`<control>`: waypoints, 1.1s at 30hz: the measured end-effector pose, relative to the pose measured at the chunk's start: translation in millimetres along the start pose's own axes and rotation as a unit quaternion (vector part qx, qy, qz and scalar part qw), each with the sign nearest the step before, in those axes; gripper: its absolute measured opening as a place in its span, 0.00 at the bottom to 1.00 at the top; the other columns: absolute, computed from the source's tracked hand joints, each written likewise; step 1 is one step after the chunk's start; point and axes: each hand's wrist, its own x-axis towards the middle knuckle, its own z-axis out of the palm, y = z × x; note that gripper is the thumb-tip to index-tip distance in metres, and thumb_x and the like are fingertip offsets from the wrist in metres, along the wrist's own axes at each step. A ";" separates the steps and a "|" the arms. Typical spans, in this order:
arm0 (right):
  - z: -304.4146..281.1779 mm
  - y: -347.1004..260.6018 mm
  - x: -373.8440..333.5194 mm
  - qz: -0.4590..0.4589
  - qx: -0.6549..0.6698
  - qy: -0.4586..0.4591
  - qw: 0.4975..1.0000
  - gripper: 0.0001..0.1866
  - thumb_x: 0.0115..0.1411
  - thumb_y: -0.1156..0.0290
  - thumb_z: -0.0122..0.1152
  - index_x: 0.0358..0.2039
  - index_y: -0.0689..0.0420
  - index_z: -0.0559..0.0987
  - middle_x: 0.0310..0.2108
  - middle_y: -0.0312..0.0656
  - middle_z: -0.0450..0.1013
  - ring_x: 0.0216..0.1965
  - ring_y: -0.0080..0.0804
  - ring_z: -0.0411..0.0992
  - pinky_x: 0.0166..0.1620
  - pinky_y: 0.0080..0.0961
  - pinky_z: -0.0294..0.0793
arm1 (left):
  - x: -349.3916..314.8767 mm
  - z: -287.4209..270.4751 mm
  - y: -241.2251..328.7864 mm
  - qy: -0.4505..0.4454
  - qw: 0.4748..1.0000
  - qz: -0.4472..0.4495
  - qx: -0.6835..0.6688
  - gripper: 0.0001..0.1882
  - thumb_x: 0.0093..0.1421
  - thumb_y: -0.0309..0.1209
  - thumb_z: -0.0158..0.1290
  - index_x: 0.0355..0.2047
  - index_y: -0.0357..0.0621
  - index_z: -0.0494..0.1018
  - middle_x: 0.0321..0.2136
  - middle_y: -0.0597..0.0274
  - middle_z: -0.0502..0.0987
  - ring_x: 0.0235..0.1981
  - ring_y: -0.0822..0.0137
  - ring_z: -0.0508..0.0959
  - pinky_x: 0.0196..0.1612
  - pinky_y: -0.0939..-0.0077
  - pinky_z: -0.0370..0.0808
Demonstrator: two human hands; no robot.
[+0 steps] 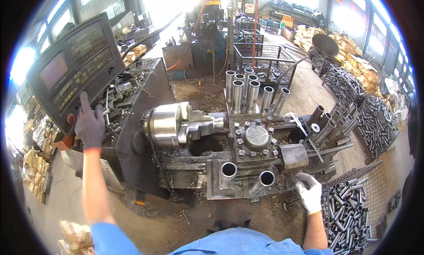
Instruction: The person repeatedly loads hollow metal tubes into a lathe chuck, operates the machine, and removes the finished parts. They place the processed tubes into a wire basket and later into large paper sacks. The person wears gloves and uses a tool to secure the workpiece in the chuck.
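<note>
At the lower part of the control panel [73,67], my left hand [89,124], in a dark glove, reaches up with its index finger stretched to the buttons. It holds nothing, and its fingers are apart. Near the front right of the lathe carriage is my right hand [309,194] in a white glove with grey fingertips. Its fingers are loosely bent and apart, with nothing visible in them. Two short metal tubes, one upright [228,175] and one tilted [263,183], stand on the carriage's front plate. The lathe chuck [170,124] has bright metal jaws; no tube shows in it.
Several steel tubes [252,96] stand behind the round-topped tool post [257,136]. A caliper [304,133] lies beside darker tubes [327,127] at right. A wire basket [375,184] of tubes stands at lower right. A lamp [325,45] on an arm rises behind.
</note>
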 end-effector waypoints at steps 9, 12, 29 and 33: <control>43.3 39.1 21.2 0.039 0.079 -0.257 0.962 0.30 0.57 0.65 0.77 0.59 0.59 0.80 0.51 0.45 0.83 0.48 0.35 0.83 0.53 0.30 0.83 | -442.2 -120.6 135.8 -0.643 0.701 -0.141 -0.273 0.28 0.68 0.55 0.51 0.60 0.54 0.78 0.50 0.49 0.84 0.51 0.46 0.84 0.55 0.55 0.80; 70.5 27.6 30.8 -0.154 -0.001 -0.313 0.937 0.33 0.55 0.66 0.77 0.60 0.57 0.76 0.51 0.45 0.81 0.48 0.36 0.82 0.50 0.33 0.85 | -522.3 -163.7 134.5 -0.647 0.689 -0.206 -0.254 0.29 0.67 0.57 0.53 0.60 0.54 0.78 0.51 0.49 0.84 0.53 0.47 0.83 0.56 0.55 0.79; 217.2 -139.9 -410.8 -0.455 -0.075 -0.807 0.369 0.35 0.49 0.48 0.78 0.55 0.50 0.82 0.49 0.48 0.83 0.52 0.47 0.82 0.57 0.37 0.80 | -748.2 -558.5 72.9 -0.334 0.613 -0.715 -0.043 0.31 0.66 0.55 0.51 0.62 0.52 0.76 0.57 0.51 0.81 0.59 0.47 0.80 0.62 0.54 0.75; 179.3 -175.9 -547.5 -0.559 -0.016 -0.815 0.153 0.36 0.53 0.47 0.75 0.58 0.52 0.79 0.49 0.51 0.82 0.50 0.51 0.81 0.54 0.42 0.80 | -790.8 -626.3 103.1 -0.173 0.560 -0.810 0.022 0.31 0.66 0.58 0.51 0.62 0.55 0.76 0.59 0.53 0.80 0.60 0.49 0.79 0.63 0.54 0.74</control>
